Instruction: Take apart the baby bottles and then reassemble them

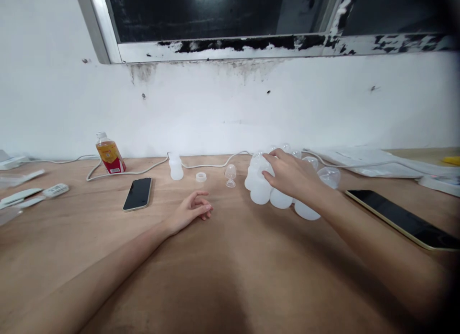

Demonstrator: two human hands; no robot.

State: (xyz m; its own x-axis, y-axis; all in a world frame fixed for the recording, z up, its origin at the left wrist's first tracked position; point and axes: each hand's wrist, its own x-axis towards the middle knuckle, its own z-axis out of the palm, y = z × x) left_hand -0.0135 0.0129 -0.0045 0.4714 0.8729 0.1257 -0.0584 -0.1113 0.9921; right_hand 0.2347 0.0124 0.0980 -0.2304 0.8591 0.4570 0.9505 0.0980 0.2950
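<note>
My left hand (192, 210) rests on the table with its fingers loosely bent and apart, and nothing is in it. In front of it are a small white ring (201, 177) and a clear dome-shaped cap (230, 175). A white bottle (176, 167) stands behind it to the left. Over to the right, several frosted white bottles (260, 192) are bunched together. My right hand (287, 170) reaches over them, thumb and forefinger around the upper part of one bottle; its other fingers are partly hidden. More clear domed covers (328, 177) lie beside and behind the group.
A dark phone (138, 193) lies at left, near a drink bottle (111, 154) with a red and yellow label. Another phone (402, 218) is by my right forearm. A white cable (151, 168) runs along the wall. Plastic bags (373, 162) lie at back right; white flat items (25, 197) at far left.
</note>
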